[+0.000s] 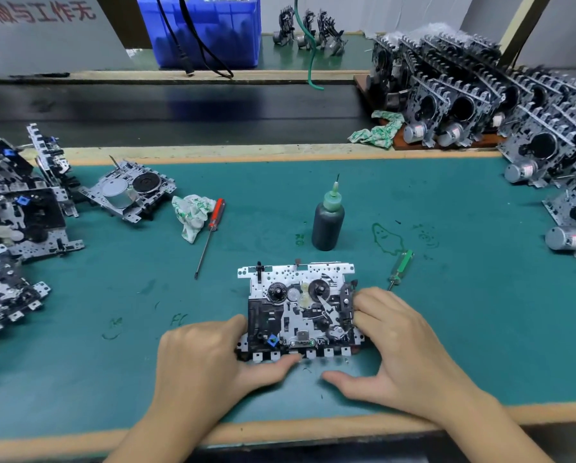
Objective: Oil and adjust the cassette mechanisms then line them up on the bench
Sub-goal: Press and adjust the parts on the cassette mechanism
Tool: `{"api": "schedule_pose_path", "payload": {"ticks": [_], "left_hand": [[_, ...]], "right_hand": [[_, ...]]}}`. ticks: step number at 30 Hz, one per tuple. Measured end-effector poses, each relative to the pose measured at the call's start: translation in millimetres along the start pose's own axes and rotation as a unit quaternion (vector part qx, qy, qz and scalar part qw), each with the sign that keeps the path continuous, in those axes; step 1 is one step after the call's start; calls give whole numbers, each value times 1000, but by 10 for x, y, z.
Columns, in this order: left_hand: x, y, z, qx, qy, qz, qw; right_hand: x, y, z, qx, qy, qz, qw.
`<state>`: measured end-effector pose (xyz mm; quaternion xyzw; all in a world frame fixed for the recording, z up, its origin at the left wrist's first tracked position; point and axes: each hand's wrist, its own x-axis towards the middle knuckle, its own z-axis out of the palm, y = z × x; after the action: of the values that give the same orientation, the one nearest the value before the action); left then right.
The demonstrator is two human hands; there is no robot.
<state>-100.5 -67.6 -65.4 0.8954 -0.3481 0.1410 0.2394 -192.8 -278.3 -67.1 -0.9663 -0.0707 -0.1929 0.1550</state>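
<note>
1. Cassette mechanism (300, 309) lies flat on the green bench mat (446, 329), face up, just in front of you near the mat's front edge, with its two reel hubs toward the far side.
2. Your left hand (209, 359) holds its left side: the fingers curl against the left edge and the thumb runs along the row of tabs at the near edge, touching them.
3. Your right hand (400, 342) holds its right side: the fingertips curl onto the black parts at the right edge, while the thumb is spread away and lies on the mat just in front of the mechanism, apart from it.
4. Beyond the mechanism a dark oil bottle (328, 222) with a green needle nozzle stands upright on the mat.
5. A green-handled screwdriver (400, 268) lies just beside the mechanism's far right corner, near your right fingers but not touching them.
6. A red-handled screwdriver (210, 235) lies to the far left, its handle just beside a crumpled white-and-green cloth (193, 213).
7. A single mechanism (131, 190) rests motor-side up beyond the cloth, and a loose heap of mechanisms (16, 222) fills the mat's left end.
8. Rows of upright mechanisms (480, 91) stand at the right, with a second cloth (378, 130) at their near left corner.
9. A blue bin (201, 28) stands across the dark conveyor belt (166, 108).
</note>
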Motion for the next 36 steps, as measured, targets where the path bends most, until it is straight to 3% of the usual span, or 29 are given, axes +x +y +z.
{"api": "schedule_pose_path", "payload": {"ticks": [7,12,15,18,21,24,27,29,32,36], "left_hand": [[38,-73,-70,-77,-85,-18,993],[63,-6,-206,-158,-35,-51,985],[64,47,-339,-213,18,-66,975],[78,98,-409,-278,35,-148,948],[122,59,-395,-302,11,-225,926],[137,1,-395,-267,-18,-241,933],[119,-20,-448,-89,5,-192,977],[146,-13,-489,-18,49,-147,988],[238,11,-525,-74,74,-51,993],[340,95,-509,-190,14,57,980]], "right_hand": [[20,-62,-27,-36,2,28,999],[68,-159,-161,83,-28,59,994],[95,-274,-230,277,-43,149,948],[163,-369,-248,401,-62,216,888],[247,-438,-237,416,-91,267,865],[296,-468,-229,381,-110,284,873],[297,-427,-250,219,-90,266,934],[299,-380,-259,132,-60,245,959],[326,-358,-204,208,-77,195,956],[360,-411,-83,307,-30,142,941]]}}
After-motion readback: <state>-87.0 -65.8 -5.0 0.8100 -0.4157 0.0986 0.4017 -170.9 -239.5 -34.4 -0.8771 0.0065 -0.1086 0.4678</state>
